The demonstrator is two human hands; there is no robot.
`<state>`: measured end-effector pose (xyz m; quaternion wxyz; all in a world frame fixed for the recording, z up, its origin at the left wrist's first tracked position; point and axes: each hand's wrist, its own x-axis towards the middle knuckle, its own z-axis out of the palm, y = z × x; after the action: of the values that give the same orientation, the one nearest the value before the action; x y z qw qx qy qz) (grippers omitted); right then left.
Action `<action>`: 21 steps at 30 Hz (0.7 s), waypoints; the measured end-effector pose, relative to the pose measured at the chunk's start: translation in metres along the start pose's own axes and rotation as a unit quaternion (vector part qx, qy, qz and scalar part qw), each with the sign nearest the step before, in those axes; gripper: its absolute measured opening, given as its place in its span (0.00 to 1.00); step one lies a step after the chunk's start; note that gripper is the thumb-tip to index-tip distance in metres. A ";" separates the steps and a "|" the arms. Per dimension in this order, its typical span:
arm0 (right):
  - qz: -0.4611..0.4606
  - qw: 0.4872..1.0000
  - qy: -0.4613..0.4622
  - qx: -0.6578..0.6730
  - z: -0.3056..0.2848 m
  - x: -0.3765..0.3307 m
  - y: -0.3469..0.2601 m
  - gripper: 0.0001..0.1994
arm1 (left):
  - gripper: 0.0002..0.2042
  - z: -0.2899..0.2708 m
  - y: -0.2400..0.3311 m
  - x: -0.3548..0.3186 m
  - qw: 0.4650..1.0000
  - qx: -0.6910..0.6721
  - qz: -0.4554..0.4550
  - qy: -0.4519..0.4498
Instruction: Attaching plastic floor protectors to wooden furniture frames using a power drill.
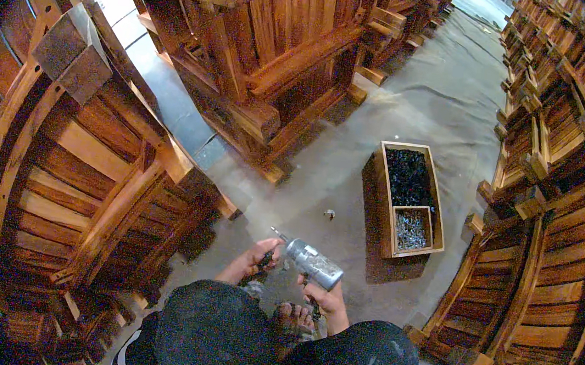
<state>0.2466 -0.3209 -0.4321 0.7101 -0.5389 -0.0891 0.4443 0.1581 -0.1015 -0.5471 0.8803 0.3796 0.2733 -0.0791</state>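
My right hand (325,298) is wrapped round the dark handle of a silver pistol-grip drill (313,261). Its thin bit points up and to the left. My left hand (254,260) is closed just left of the drill's front end, close to the bit. Something small and dark shows among its fingers, but I cannot make out what it is. Both hands are over the floor in front of my bent knees. On the floor to the right stands a wooden box (380,245). Dark small hardware (409,175) fills its larger part, and silvery small pieces (412,228) lie in the smaller compartment.
Slatted wooden furniture (103,184) rises close on my left. A tall wooden stack (277,60) stands ahead, and a long row of similar pieces (546,280) lines the right. A grey covered floor (429,104) runs between them. A small pale scrap (330,214) lies ahead of the drill.
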 end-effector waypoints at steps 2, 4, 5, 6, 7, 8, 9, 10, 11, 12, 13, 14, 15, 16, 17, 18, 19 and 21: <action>-0.012 1.000 0.003 -0.010 0.000 0.001 0.002 0.21 | 0.15 0.005 0.005 -0.002 1.000 0.009 -0.021 0.004; -0.042 0.999 0.012 -0.010 -0.001 0.002 0.004 0.20 | 0.14 0.007 0.010 -0.001 0.992 0.097 -0.065 0.038; -0.042 0.999 0.012 -0.009 -0.001 0.002 0.002 0.20 | 0.14 0.006 0.011 0.000 0.992 0.098 -0.065 0.039; -0.032 0.999 0.006 -0.014 -0.002 0.002 -0.001 0.21 | 0.14 0.005 0.013 0.002 0.996 0.041 -0.081 0.021; -0.020 1.000 -0.005 -0.016 0.001 0.002 -0.001 0.21 | 0.13 -0.002 0.013 -0.001 0.995 -0.016 -0.096 0.008; -0.019 1.000 -0.011 -0.012 0.002 0.002 0.001 0.21 | 0.13 -0.008 0.012 -0.001 0.995 -0.015 -0.094 0.015; 0.009 1.000 -0.008 -0.002 0.003 0.002 0.002 0.20 | 0.14 -0.014 0.011 0.001 0.994 -0.039 -0.100 0.025; 0.035 0.999 -0.001 0.005 0.001 0.001 0.003 0.20 | 0.14 -0.015 0.009 0.005 0.992 -0.063 -0.108 0.031; 0.037 0.999 -0.008 0.009 -0.001 0.002 0.008 0.20 | 0.14 -0.015 0.010 0.002 0.992 -0.062 -0.106 0.038; 0.008 1.000 0.009 0.025 -0.005 0.001 0.014 0.19 | 0.15 -0.007 0.012 0.001 0.999 0.007 -0.038 0.013; -0.020 0.999 0.026 0.042 -0.009 0.001 0.017 0.19 | 0.16 0.000 0.015 -0.001 0.997 0.076 0.029 -0.012; -0.025 0.999 0.017 0.030 -0.007 0.003 0.015 0.18 | 0.16 0.004 0.020 -0.006 0.909 0.207 0.327 -0.155; -0.025 0.999 0.010 0.033 -0.005 0.002 0.012 0.18 | 0.16 0.000 0.018 -0.003 0.908 0.211 0.329 -0.149; -0.021 0.999 0.012 0.033 -0.004 0.001 0.008 0.19 | 0.16 -0.009 0.015 0.003 0.970 0.128 0.179 -0.105; -0.014 0.999 0.014 0.034 0.001 -0.001 0.003 0.19 | 0.15 -0.009 0.017 0.004 0.998 0.039 0.022 -0.054; 0.009 0.997 0.016 0.069 0.009 -0.004 -0.008 0.20 | 0.14 -0.006 0.018 0.006 1.000 -0.002 0.007 -0.029; 0.010 0.997 0.010 0.071 0.008 -0.001 -0.002 0.20 | 0.14 -0.007 0.019 0.004 1.000 0.000 0.010 -0.023; -0.036 0.999 0.011 -0.002 -0.005 0.005 0.012 0.23 | 0.17 0.003 0.024 0.000 0.997 -0.021 -0.068 -0.004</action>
<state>0.2457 -0.3207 -0.4462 0.7252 -0.5419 -0.1011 0.4124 0.1680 -0.0871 -0.5306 0.8816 0.3416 0.2967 -0.1346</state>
